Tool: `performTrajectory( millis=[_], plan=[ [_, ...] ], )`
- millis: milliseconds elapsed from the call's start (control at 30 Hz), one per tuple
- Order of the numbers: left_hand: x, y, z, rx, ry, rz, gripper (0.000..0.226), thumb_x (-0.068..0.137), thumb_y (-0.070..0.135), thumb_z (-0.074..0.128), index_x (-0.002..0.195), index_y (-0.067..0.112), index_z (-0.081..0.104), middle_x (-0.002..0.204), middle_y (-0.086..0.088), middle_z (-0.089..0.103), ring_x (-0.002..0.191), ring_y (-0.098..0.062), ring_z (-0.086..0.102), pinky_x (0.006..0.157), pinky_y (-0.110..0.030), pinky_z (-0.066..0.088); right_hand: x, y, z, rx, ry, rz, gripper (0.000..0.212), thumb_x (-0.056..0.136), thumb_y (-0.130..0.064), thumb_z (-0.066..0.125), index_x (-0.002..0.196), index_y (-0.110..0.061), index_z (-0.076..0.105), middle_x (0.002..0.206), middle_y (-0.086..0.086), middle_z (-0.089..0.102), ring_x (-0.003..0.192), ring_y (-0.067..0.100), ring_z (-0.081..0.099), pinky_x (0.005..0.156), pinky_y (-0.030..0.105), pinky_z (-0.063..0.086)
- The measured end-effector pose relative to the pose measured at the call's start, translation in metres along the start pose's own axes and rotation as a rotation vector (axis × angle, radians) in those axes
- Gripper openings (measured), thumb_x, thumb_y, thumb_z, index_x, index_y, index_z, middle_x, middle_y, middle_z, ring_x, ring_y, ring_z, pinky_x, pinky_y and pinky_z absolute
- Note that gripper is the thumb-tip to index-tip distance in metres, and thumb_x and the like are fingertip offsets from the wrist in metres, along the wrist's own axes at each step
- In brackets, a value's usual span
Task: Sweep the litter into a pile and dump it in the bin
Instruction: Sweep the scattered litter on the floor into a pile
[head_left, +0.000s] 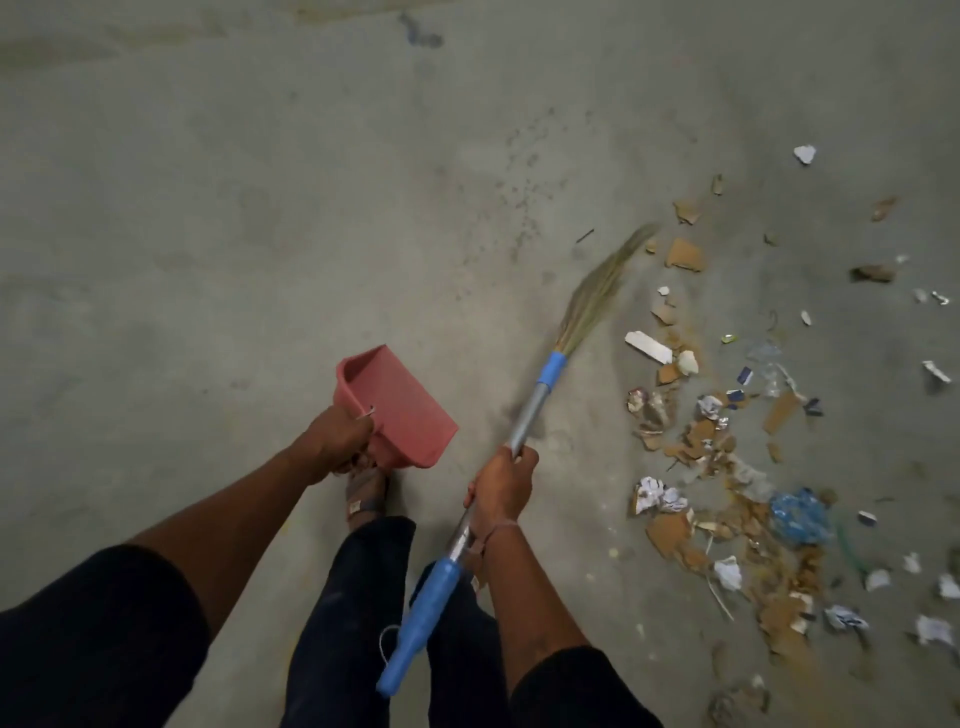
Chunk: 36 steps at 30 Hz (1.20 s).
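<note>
The right hand (501, 480) is clenched around the metal shaft of the broom (524, 415), which runs up and to the right from the grip. The bristles (597, 291) are blurred and lie at the left edge of the litter (722, 457), just beside a brown cardboard piece (684, 255). The blue end of the handle points down past the dark trousers.

The left hand (337, 441) grasps the handle of the red dustpan (397, 405), which is held tilted with its open mouth facing lower right. The pan is well apart from the litter, with the broom shaft between them. A foot in a sandal (366, 493) shows just below the pan.

The concrete floor (260, 208) is bare to the left of the broom and above it. The litter occupies the right side of the view, from a white scrap (804, 154) at the top down to the lower right edge.

The litter is loosely spread, denser toward the bottom. It consists of torn cardboard, crumpled white paper, a flat white strip (648, 347) and a crumpled blue plastic bag (797, 515).
</note>
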<state>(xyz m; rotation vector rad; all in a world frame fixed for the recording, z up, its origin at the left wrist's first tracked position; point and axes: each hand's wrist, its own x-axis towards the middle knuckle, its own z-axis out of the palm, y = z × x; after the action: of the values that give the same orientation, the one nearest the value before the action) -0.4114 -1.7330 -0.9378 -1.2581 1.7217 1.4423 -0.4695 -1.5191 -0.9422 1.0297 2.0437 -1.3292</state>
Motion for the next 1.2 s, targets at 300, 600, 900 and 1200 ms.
performTrajectory(
  millis=[300, 600, 900, 1200],
  plan=[
    [0.039, 0.055, -0.016, 0.191, -0.104, 0.043, 0.04, 0.104, 0.03, 0.05, 0.105, -0.009, 0.058, 0.086, -0.024, 0.065, 0.056, -0.022, 0.053, 0.042, -0.023, 0.037, 0.032, -0.026, 0.02, -0.315, -0.134, 0.061, 0.024, 0.101, -0.026, 0.042, 0.118, -0.014, 0.053, 0.096, 0.007, 0.062, 0.068, 0.023, 0.06, 0.041, 0.019, 0.047],
    [0.063, 0.105, -0.022, 0.279, -0.182, 0.099, 0.041, 0.102, 0.028, 0.051, 0.103, -0.012, 0.06, 0.084, -0.022, 0.067, 0.054, -0.022, 0.052, 0.041, -0.022, 0.035, 0.086, -0.055, 0.019, 0.161, 0.055, 0.293, 0.015, 0.098, -0.017, 0.035, 0.099, -0.011, 0.049, 0.058, 0.01, 0.041, 0.038, 0.016, 0.037, 0.039, 0.02, 0.036],
    [0.074, 0.147, -0.029, 0.368, -0.21, 0.121, 0.037, 0.102, 0.026, 0.051, 0.108, -0.01, 0.058, 0.089, -0.023, 0.067, 0.055, -0.022, 0.054, 0.043, -0.022, 0.035, 0.06, -0.094, 0.029, 0.331, 0.172, 0.17, 0.018, 0.093, -0.02, 0.036, 0.103, -0.012, 0.048, 0.063, 0.012, 0.049, 0.04, 0.02, 0.044, 0.039, 0.024, 0.039],
    [0.095, 0.19, -0.001, 0.415, -0.229, 0.112, 0.033, 0.102, 0.023, 0.054, 0.106, -0.009, 0.061, 0.085, -0.022, 0.069, 0.053, -0.019, 0.056, 0.042, -0.022, 0.035, 0.11, -0.121, 0.037, -0.064, -0.016, 0.062, 0.022, 0.096, -0.031, 0.042, 0.111, -0.023, 0.055, 0.088, 0.016, 0.067, 0.054, 0.025, 0.057, 0.038, 0.023, 0.04]
  ],
)
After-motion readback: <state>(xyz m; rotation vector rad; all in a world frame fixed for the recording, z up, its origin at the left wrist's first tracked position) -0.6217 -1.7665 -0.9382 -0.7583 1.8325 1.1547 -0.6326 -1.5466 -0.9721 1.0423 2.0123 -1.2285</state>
